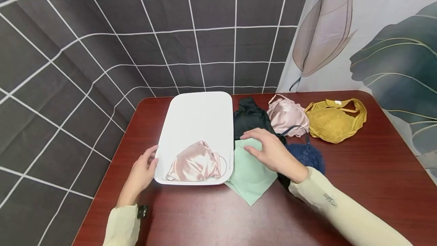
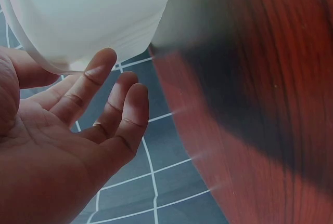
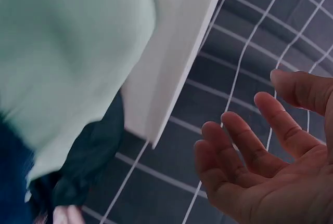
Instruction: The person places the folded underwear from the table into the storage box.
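Observation:
A white tray stands on the table, with a shiny pink satin bra inside at its near end. My left hand holds the tray's left rim near the front corner; in the left wrist view its index finger lies against the outer wall. My right hand is over a smooth mint-green bra at the tray's right side, fingers apart and relaxed, holding nothing. The mint-green bra overlaps a black bra. A navy lace bra lies partly behind the right forearm.
Farther right lie a light pink bra with frilled trim and a mustard-yellow lace bra. The reddish-brown table backs onto a dark curtain with white grid lines. A leaf-patterned curtain hangs at the right.

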A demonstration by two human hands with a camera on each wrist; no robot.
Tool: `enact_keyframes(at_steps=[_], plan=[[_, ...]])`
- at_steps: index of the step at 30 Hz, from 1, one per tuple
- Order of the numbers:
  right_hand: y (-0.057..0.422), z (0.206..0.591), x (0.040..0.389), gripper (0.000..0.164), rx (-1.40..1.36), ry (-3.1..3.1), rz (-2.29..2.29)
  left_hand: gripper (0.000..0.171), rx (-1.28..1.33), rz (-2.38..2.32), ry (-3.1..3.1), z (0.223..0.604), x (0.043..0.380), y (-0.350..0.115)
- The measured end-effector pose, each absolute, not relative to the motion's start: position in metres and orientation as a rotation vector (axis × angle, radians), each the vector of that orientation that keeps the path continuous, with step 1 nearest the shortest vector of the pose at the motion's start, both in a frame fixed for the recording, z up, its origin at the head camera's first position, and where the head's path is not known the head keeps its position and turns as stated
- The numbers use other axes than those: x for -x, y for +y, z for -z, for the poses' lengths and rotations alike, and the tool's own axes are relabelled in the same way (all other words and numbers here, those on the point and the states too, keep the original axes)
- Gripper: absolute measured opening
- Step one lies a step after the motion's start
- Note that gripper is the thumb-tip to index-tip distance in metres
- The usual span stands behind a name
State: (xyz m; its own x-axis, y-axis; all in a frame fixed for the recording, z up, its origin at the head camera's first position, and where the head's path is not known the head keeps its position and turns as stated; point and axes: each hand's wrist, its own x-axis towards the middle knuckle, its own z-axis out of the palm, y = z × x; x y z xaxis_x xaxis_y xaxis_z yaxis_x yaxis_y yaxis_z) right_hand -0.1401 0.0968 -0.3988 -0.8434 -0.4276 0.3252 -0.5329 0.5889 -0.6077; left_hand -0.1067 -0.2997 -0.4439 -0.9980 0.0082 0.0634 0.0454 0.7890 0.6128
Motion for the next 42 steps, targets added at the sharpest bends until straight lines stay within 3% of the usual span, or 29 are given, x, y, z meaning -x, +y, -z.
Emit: enact_keyframes(at_steps=[42], plan=[[0.225, 0.441, 0.108, 0.036, -0.352, -2.756, -0.962, 0.043, 0.072, 0.970, -2.899, 0.439, 0.104, -0.296]])
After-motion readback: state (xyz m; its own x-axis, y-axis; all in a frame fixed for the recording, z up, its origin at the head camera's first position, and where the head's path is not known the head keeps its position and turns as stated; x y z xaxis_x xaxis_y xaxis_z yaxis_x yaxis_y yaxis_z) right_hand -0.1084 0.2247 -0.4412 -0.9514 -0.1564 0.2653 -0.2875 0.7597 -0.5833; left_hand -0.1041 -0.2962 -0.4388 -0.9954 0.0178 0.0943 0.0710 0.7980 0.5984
